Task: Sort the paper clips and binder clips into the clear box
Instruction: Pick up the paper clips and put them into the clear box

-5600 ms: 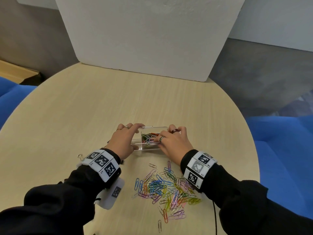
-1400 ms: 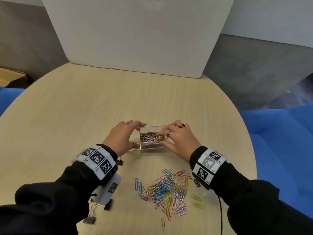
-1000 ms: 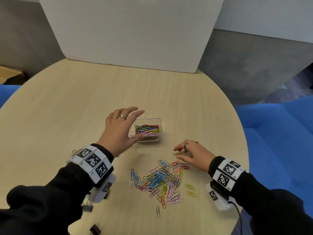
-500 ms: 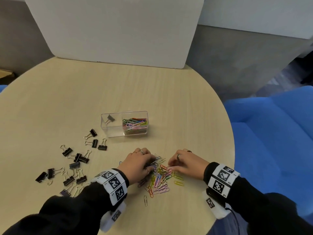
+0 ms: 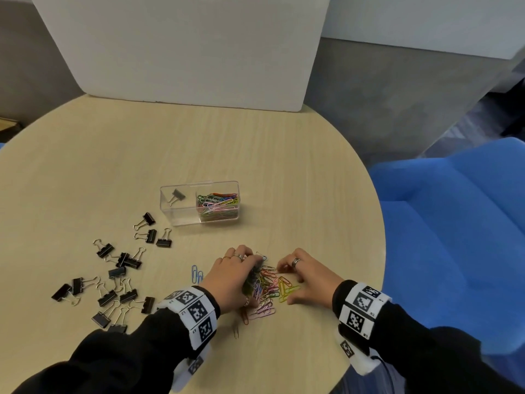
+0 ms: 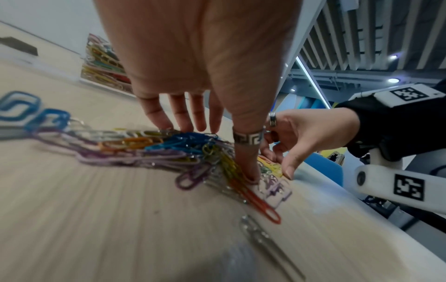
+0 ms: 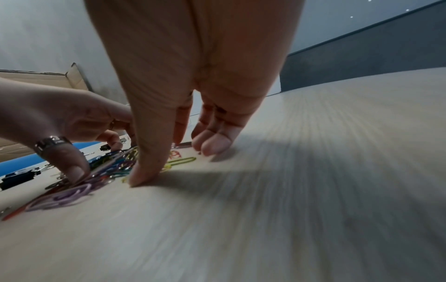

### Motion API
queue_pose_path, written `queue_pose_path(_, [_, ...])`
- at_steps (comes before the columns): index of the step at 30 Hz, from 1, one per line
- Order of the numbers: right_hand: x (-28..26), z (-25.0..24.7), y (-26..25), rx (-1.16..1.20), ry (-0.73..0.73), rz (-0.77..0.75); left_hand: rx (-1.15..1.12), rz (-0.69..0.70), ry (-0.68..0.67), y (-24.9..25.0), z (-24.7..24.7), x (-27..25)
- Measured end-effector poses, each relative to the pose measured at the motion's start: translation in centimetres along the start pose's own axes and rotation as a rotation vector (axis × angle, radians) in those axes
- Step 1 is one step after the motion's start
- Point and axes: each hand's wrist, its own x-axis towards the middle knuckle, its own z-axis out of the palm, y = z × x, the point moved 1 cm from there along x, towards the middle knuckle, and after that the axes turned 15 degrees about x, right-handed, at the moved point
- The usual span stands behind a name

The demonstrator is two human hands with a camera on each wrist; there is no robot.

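The clear box stands mid-table; its left compartment holds one black binder clip, its right compartment coloured paper clips. A pile of loose coloured paper clips lies near the front edge, between both hands. My left hand presses its straight fingers and thumb onto the pile's left side. My right hand cups the pile's right side, thumb and fingertips on the table. Neither hand lifts a clip. Several black binder clips lie scattered to the left.
A white foam board stands upright at the table's far edge. A blue seat sits beyond the round table's right rim. Two blue paper clips lie apart, left of the pile.
Both hands left the clear box and dropped to the loose paper clip pile. Since half a second ago they have closed in on it, bunching the clips tighter.
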Motion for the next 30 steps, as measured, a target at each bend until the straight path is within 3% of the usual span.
queue_pose_path(9, [1.5, 0.1, -0.6, 0.019, 0.023, -0.071, 0.005, -0.022, 0.017, -0.9, -0.8, 0.6])
queue_pose_path(15, [1.7, 0.2, -0.9, -0.093, 0.005, -0.121, -0.005, -0.012, -0.025, -1.4, -1.4, 0.7])
queue_pose_path(20, [1.8, 0.5, -1.1, -0.068, -0.005, -0.084, -0.082, -0.017, 0.008, -2.2, -1.9, 0.2])
queue_pose_path(24, [2.1, 0.9, -1.6, -0.062, 0.020, -0.109, -0.166, -0.048, 0.096, -3.7, -3.6, -0.4])
queue_pose_path(30, [3.2, 1.6, -2.7, -0.140, 0.019, -0.109, -0.162, -0.057, 0.376, -6.6, -8.0, -0.9])
